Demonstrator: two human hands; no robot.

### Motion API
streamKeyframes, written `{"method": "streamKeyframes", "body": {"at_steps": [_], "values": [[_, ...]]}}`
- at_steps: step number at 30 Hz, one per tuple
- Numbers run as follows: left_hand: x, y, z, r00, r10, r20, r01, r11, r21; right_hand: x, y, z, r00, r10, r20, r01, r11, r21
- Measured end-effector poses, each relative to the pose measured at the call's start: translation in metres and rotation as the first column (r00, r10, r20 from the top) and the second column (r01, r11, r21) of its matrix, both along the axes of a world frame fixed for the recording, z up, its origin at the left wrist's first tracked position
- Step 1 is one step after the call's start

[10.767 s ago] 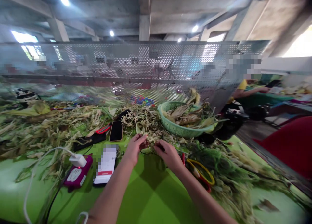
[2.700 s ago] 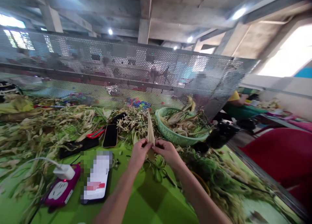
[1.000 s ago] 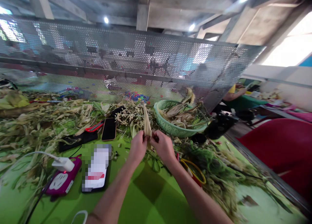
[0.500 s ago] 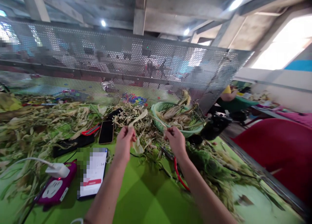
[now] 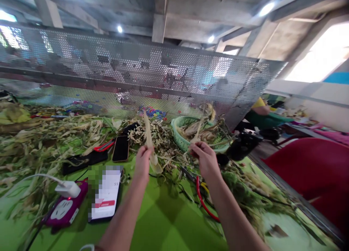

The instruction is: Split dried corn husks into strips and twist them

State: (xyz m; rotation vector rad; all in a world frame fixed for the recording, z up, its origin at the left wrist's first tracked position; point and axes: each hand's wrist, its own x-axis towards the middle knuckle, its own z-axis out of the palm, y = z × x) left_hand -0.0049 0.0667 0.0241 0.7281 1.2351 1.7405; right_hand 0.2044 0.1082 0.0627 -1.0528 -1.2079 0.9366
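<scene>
A long pale strip of dried corn husk [image 5: 148, 129] stands up from the closed fingers of my left hand [image 5: 142, 162], and its wider lower end hangs below them. My right hand [image 5: 205, 158] is pinched at the near side of a green plastic basket [image 5: 177, 137] that holds dry husks. A thin pale husk strip [image 5: 198, 131] rises from its fingertips, partly against the basket's contents. Between and behind my hands lies a heap of small curled husk pieces [image 5: 165, 143]. A tool with red handles [image 5: 203, 202] lies beside my right forearm.
A lit phone [image 5: 107, 196], a purple power bank [image 5: 65, 209] with a white plug, and a dark phone [image 5: 120, 149] lie on the left. Loose husks [image 5: 65, 134] cover the table's left side. A perforated metal panel [image 5: 136, 72] stands behind; a red chair [image 5: 308, 171] is at right.
The husk in my left hand has swung from leaning right to nearly upright. My right hand has moved slightly right, and a thin strip now shows above its fingers.
</scene>
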Motion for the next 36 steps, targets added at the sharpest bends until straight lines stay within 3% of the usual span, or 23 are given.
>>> {"method": "streamKeyframes", "body": {"at_steps": [5,10,19,27,36], "values": [[0.018,-0.006,-0.001,0.965,-0.220,-0.145,0.217,0.976,-0.033,-0.039,-0.022,-0.006,0.955,0.290,0.066,-0.282,0.953,-0.112],[0.021,-0.004,0.001,0.957,-0.244,-0.158,0.253,0.967,0.039,-0.055,-0.026,-0.018,0.910,0.395,0.126,-0.381,0.917,-0.121],[0.021,-0.002,-0.006,0.925,-0.333,-0.184,0.346,0.937,0.043,-0.052,-0.019,-0.027,0.932,0.335,0.139,-0.321,0.940,-0.112],[0.017,-0.002,-0.006,0.869,-0.278,-0.409,0.301,0.954,-0.008,-0.048,-0.015,-0.032,0.894,0.312,0.321,-0.312,0.949,-0.053],[0.019,-0.003,-0.013,0.737,-0.244,-0.630,0.271,0.961,-0.055,-0.048,-0.019,-0.029,0.710,0.095,0.698,-0.198,0.978,0.069]]}}
